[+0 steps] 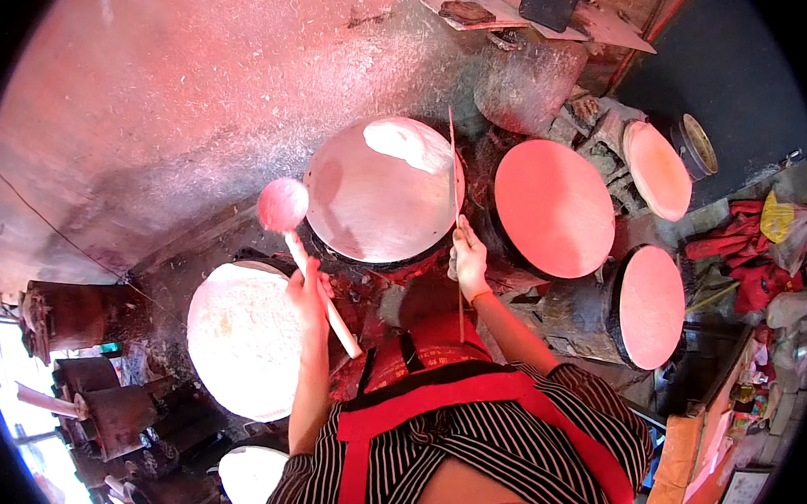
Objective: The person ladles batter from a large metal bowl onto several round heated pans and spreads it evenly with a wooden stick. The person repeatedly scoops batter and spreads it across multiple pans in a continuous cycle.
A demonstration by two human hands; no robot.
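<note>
My left hand (309, 291) grips the wooden handle of a round-headed tool (283, 206); its pale head may be a cloth swab or a ladle bowl. That hand is above the edge of a griddle (245, 339) whose surface is pale and textured. In my right hand (470, 259) is a long thin spatula or stick (451, 159), seen edge-on, upright beside the right rim of the middle round griddle (379, 196). A bright white patch lies at that griddle's far side; I cannot tell glare from batter.
Another round griddle (554, 208) and a smaller round top (652, 307) stand to the right. Behind them is a thick pale round stack (657, 171) near a metal pail (696, 147). Dark drums (117, 418) are at the left. A splattered wall (178, 103) borders the far side.
</note>
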